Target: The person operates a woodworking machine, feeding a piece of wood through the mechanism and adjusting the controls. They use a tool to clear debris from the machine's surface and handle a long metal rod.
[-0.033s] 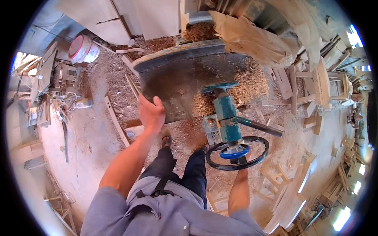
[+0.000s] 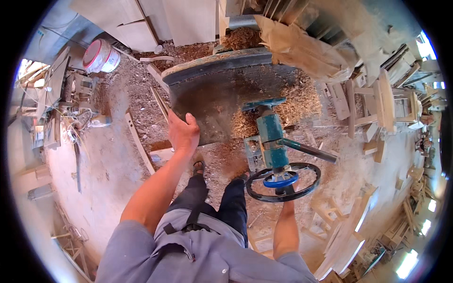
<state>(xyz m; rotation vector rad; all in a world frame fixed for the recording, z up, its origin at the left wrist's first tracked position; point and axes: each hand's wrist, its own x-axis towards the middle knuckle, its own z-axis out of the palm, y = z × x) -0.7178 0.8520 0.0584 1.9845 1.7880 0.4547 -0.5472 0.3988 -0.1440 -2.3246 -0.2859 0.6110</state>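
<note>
A woodworking machine's dark metal table lies before me, with a curved grey fence along its far side. My left hand grips the table's near left edge, thumb on top and the other fingers partly hidden at the rim. Right of centre rises a green machine column with a lever. At its near end sit a large black handwheel and a smaller blue wheel. Behind the black wheel's near rim is my right hand, its fingers mostly hidden. Wood shavings are heaped on the table's right part.
At the far left stands a white bucket with a red rim. A curved wood strip lies on the littered floor left of my legs. Wooden frames and boards crowd the right side, with long planks nearer me.
</note>
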